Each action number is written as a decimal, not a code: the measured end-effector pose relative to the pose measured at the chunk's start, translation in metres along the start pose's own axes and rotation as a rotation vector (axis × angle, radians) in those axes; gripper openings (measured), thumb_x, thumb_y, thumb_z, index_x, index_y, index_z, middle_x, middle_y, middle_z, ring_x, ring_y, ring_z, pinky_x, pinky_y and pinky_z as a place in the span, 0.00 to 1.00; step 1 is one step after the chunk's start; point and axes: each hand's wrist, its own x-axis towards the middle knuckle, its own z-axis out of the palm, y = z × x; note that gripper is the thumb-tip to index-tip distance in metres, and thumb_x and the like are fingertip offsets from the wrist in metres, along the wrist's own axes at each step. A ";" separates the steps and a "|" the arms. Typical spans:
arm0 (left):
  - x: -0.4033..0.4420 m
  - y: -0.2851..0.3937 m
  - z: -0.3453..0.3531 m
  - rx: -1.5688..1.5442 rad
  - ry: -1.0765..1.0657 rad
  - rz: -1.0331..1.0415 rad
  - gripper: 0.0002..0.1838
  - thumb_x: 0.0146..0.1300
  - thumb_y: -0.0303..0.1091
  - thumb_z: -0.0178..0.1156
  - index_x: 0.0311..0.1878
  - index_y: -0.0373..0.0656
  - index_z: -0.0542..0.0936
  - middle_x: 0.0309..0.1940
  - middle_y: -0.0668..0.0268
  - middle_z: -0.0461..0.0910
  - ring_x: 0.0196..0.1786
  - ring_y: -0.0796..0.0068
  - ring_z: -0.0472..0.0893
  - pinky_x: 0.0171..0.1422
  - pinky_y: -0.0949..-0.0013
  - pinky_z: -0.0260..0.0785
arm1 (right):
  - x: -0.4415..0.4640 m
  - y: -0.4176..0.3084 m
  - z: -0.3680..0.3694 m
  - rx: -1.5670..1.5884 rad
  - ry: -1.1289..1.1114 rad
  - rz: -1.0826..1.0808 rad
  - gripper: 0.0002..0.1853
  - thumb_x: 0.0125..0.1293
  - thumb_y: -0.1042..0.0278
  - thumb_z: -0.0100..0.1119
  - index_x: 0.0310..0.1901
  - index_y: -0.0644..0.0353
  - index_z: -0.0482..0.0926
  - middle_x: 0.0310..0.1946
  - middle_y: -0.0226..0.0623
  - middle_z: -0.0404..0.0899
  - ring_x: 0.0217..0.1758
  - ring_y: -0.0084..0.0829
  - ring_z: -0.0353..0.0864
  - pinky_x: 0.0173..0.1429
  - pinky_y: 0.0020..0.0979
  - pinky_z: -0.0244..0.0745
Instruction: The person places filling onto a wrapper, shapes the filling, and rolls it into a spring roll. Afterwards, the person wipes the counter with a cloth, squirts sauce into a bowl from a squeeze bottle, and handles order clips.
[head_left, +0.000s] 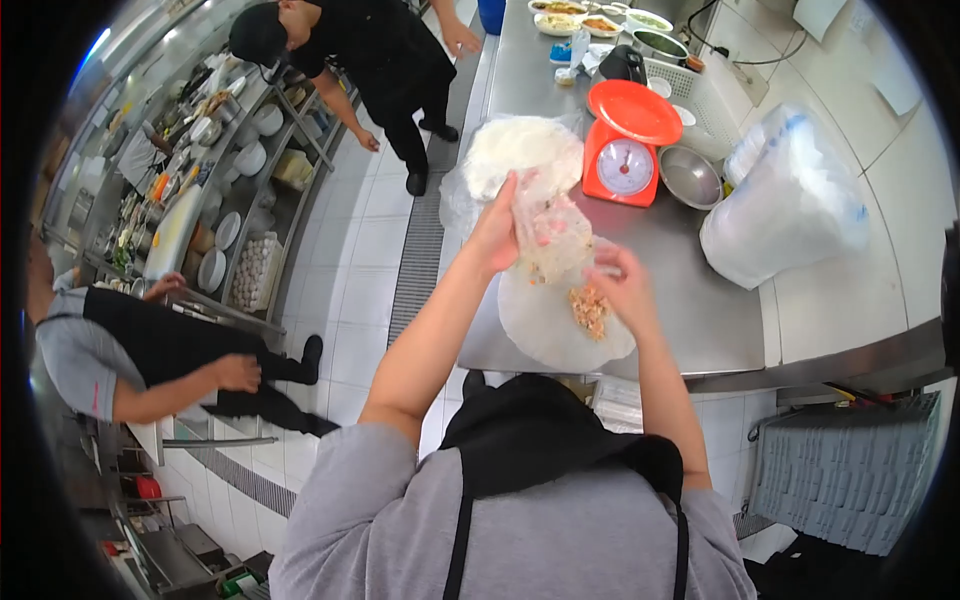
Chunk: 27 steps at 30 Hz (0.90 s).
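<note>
My left hand (497, 230) is closed on a clear plastic bag (558, 240) with pale pink, moist filling inside, held tilted above the steel counter. Beside the bag's right lower edge, my right hand (624, 287) has its fingers curled together; what they pinch, if anything, is hidden. Under both lies a round, thin white sheet (540, 325), looking like a wrapper, with a small heap of orange-brown chopped filling (589, 312) on its right part. Just beyond my left hand, a stack of round white sheets (510, 150) rests on plastic.
An orange dial scale (623, 170) stands behind my hands, with a metal bowl (690, 178) to its right. A large plastic-wrapped bundle (790, 205) leans by the wall. Dishes of ingredients (560, 22) sit farther back. Two people in black aprons are on the left.
</note>
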 end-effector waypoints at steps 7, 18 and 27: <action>0.003 -0.008 0.001 0.681 -0.293 0.150 0.25 0.60 0.37 0.58 0.59 0.44 0.65 0.51 0.63 0.73 0.49 0.72 0.76 0.50 0.68 0.70 | 0.058 -0.034 -0.019 0.499 0.014 0.223 0.13 0.59 0.66 0.58 0.43 0.64 0.75 0.36 0.31 0.79 0.35 0.25 0.78 0.40 0.28 0.74; -0.004 -0.011 -0.004 0.344 0.082 -0.145 0.16 0.66 0.39 0.49 0.51 0.38 0.68 0.42 0.55 0.78 0.40 0.68 0.80 0.47 0.64 0.75 | 0.052 -0.012 -0.031 -0.125 0.532 -0.158 0.16 0.53 0.69 0.63 0.43 0.63 0.75 0.38 0.37 0.75 0.35 0.29 0.78 0.37 0.26 0.73; 0.002 -0.019 0.005 0.001 -0.031 -0.168 0.15 0.69 0.47 0.43 0.44 0.45 0.68 0.42 0.53 0.78 0.39 0.65 0.81 0.38 0.67 0.76 | 0.021 -0.018 0.023 0.342 0.047 -0.018 0.18 0.50 0.77 0.65 0.43 0.62 0.71 0.39 0.33 0.74 0.39 0.24 0.77 0.43 0.24 0.73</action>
